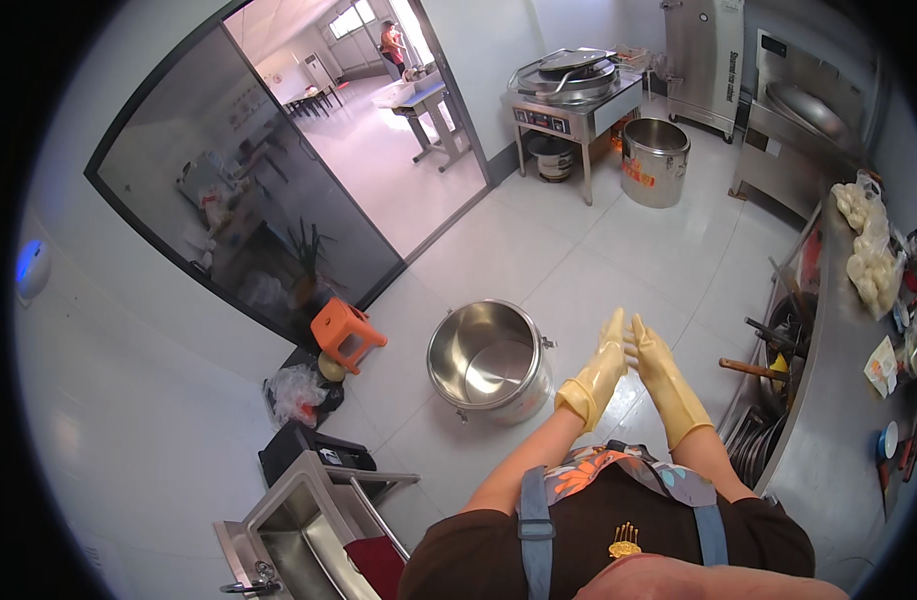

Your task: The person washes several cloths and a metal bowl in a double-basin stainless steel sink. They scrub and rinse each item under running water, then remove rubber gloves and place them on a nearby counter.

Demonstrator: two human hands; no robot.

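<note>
My left hand (608, 360) and my right hand (651, 351) are held out before me in pale yellow rubber gloves. Their palms face each other with a narrow gap, fingers pointing forward, and no object shows between them. The left glove's cuff is rolled back; the right one reaches up the forearm. Just left of my left hand, a large stainless steel barrel (535, 409) stands lidless on the tiled floor, with metal clasps at its rim. Its inside looks bare and shiny. A flowered apron (601, 469) covers my front.
At the left are a steel sink (297, 551), an orange plastic stool (346, 330) and bagged items (297, 397). A steel counter (818, 390) with shelves below runs along the right. A second steel barrel (657, 172) stands near a griddle (571, 90). Beyond the sliding door (263, 187) stands a person (392, 45).
</note>
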